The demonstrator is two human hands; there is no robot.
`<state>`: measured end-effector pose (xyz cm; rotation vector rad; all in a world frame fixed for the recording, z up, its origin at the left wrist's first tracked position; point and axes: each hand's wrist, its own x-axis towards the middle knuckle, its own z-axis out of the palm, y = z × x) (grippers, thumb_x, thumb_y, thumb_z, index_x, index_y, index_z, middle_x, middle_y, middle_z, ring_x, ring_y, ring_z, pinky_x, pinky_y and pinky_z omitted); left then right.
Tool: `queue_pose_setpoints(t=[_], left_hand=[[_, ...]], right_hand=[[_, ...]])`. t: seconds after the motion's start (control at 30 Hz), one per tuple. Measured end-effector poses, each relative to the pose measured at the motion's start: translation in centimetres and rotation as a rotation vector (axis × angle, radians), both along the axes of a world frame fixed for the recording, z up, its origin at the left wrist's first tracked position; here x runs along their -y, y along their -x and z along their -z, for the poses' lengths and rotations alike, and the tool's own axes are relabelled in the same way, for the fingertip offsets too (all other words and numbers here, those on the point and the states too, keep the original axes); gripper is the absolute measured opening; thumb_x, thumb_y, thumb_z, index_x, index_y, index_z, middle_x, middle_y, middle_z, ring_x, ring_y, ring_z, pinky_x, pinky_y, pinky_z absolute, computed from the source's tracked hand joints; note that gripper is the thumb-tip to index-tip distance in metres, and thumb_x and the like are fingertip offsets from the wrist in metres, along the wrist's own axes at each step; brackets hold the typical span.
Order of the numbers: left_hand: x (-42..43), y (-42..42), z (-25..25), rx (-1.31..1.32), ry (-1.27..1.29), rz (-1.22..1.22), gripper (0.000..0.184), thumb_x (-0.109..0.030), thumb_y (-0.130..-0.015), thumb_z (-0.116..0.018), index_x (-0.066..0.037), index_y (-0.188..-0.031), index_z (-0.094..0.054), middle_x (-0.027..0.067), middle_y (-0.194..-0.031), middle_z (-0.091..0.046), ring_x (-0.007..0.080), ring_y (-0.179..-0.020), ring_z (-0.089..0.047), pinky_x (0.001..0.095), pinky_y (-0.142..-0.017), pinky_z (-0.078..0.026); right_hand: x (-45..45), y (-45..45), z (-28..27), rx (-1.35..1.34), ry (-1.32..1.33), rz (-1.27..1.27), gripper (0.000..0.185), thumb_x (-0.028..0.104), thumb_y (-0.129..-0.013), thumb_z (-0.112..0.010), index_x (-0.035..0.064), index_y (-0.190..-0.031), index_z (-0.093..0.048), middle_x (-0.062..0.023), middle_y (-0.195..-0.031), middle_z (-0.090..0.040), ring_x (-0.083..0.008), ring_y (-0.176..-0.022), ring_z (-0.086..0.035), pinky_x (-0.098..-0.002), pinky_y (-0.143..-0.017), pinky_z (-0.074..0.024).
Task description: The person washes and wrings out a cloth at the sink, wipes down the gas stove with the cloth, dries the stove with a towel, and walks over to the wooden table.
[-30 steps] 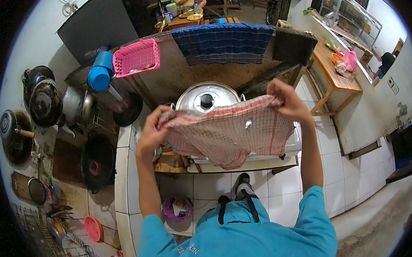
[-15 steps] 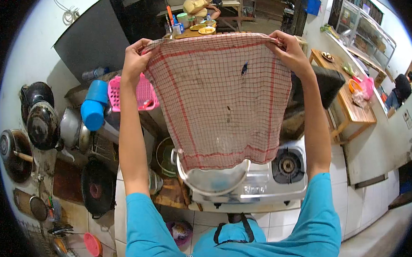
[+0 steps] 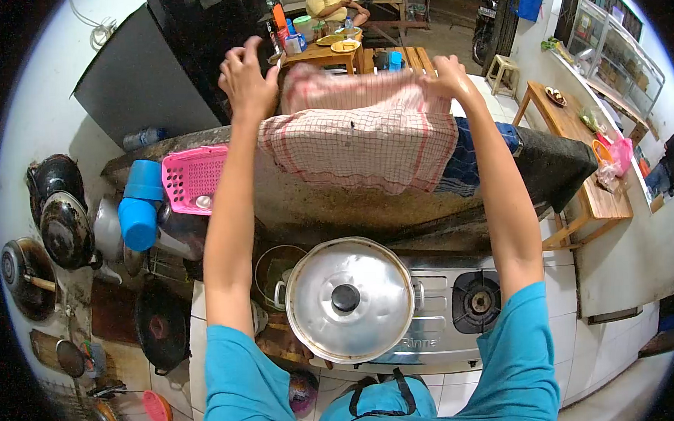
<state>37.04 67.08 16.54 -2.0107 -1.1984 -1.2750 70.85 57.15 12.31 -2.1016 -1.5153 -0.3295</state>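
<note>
A red-and-white checked cloth (image 3: 357, 146) lies draped over the low wall, its far part blurred by motion. My left hand (image 3: 247, 83) is raised beyond the cloth's left side, fingers spread and nothing in them. At the cloth's far right corner is my right hand (image 3: 451, 79), with thumb and fingers apart; whether it still touches the fabric is hard to see. Below, a lidded metal pot (image 3: 348, 300) with a black knob stands on the left side of the gas stove (image 3: 440, 334).
A dark blue cloth (image 3: 466, 156) hangs on the wall (image 3: 549, 156) beside the checked one. To the left are a pink basket (image 3: 192, 172), blue plastic containers (image 3: 139, 219) and hanging pans (image 3: 67, 230). A person (image 3: 332, 4) sits behind the far table. A wooden table (image 3: 568, 163) stands right.
The checked cloth, held up spread between both hands before, has dropped onto the wall. My left hand has let go of it. The pot lid and the blue cloth have come into view.
</note>
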Motion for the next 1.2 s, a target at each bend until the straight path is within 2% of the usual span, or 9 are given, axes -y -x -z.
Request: queue_pose_setpoints(t=[0.07,0.13,0.3,0.43,0.7,1.03,1.1,1.17,1.2], left_hand=[[2.0,0.3,3.4,-0.121,0.108,0.289,0.034,-0.033,-0.084,-0.062,-0.015,-0.114,-0.059,0.0108,-0.110,-0.055,0.0311,-0.103,-0.054,0.0487,-0.085,-0.044],[4.5,0.7,6.6,-0.408,0.607,0.288,0.042,-0.044,-0.090,-0.052,-0.019,-0.123,-0.056,0.0107,-0.129,-0.050,0.0287,-0.120,-0.048,0.0499,-0.098,-0.037],[4.9,3.7,11.1,-0.560,0.108,0.200,0.061,-0.028,-0.084,-0.062,-0.019,-0.139,-0.037,0.0091,-0.137,-0.044,0.0257,-0.128,-0.041,0.0461,-0.107,-0.029],[3.9,4.6,10.9,-0.550,0.128,0.225,0.055,-0.019,-0.086,-0.059,-0.015,-0.137,-0.039,0.0087,-0.136,-0.046,0.0251,-0.125,-0.044,0.0458,-0.105,-0.032],[8.7,5.8,9.6,-0.318,0.212,0.311,0.050,-0.021,-0.089,-0.057,-0.011,-0.136,-0.042,0.0141,-0.133,-0.048,0.0316,-0.126,-0.043,0.0434,-0.106,-0.032],[35.0,18.6,7.2,0.344,1.024,1.064,0.036,-0.009,-0.092,-0.055,0.003,-0.126,-0.052,0.0130,-0.115,-0.062,0.0187,-0.106,-0.058,0.0317,-0.096,-0.043],[38.7,22.9,7.3,0.512,0.944,1.228,0.038,-0.025,-0.093,-0.055,-0.003,-0.124,-0.056,0.0148,-0.111,-0.062,0.0209,-0.104,-0.059,0.0388,-0.095,-0.043],[40.8,25.1,10.3,1.153,0.895,2.210,0.040,-0.038,-0.091,-0.054,-0.011,-0.120,-0.059,0.0142,-0.102,-0.064,0.0226,-0.099,-0.061,0.0442,-0.093,-0.044],[41.2,25.3,13.1,1.301,1.053,2.032,0.039,-0.038,-0.090,-0.055,-0.012,-0.119,-0.059,0.0141,-0.100,-0.064,0.0237,-0.098,-0.062,0.0462,-0.092,-0.044]], right_hand=[[2.3,0.3,0.7,0.042,-0.048,-0.082,0.039,0.034,-0.086,-0.060,0.0030,-0.109,-0.061,-0.0246,-0.110,-0.057,-0.0384,-0.107,-0.053,-0.0444,-0.091,-0.0438],[5.9,1.9,0.2,0.043,0.072,-0.160,0.042,0.037,-0.089,-0.056,0.0051,-0.115,-0.058,-0.0226,-0.114,-0.055,-0.0374,-0.111,-0.051,-0.0446,-0.094,-0.0414],[12.7,5.3,2.3,0.279,0.262,-0.250,0.052,0.045,-0.092,-0.047,0.0111,-0.131,-0.046,-0.0160,-0.128,-0.047,-0.0339,-0.120,-0.045,-0.0542,-0.104,-0.0306],[13.1,3.1,4.6,0.401,0.128,-0.313,0.058,0.041,-0.089,-0.055,0.0133,-0.136,-0.036,-0.0128,-0.132,-0.045,-0.0329,-0.126,-0.041,-0.0612,-0.103,-0.0282],[20.4,4.5,4.5,0.404,-0.159,-0.220,0.061,0.032,-0.087,-0.060,0.0076,-0.137,-0.036,-0.0152,-0.138,-0.040,-0.0350,-0.129,-0.036,-0.0522,-0.106,-0.0286],[45.5,11.2,2.6,-0.788,-0.015,-0.723,0.047,0.016,-0.087,-0.062,0.0041,-0.130,-0.048,-0.0193,-0.121,-0.056,-0.0256,-0.113,-0.054,-0.0404,-0.100,-0.0388],[49.7,10.5,4.6,-1.073,-0.213,-1.011,0.047,0.018,-0.088,-0.061,0.0030,-0.130,-0.047,-0.0164,-0.114,-0.057,-0.0228,-0.105,-0.056,-0.0388,-0.096,-0.0406],[51.2,11.0,8.3,-1.449,-0.541,-1.284,0.046,0.023,-0.090,-0.057,0.0025,-0.129,-0.047,-0.0127,-0.101,-0.058,-0.0192,-0.092,-0.056,-0.0366,-0.089,-0.0430],[51.2,11.1,11.5,-1.676,-0.784,-1.404,0.045,0.028,-0.092,-0.055,0.0024,-0.128,-0.047,-0.0103,-0.092,-0.058,-0.0171,-0.083,-0.055,-0.0353,-0.083,-0.0445]])
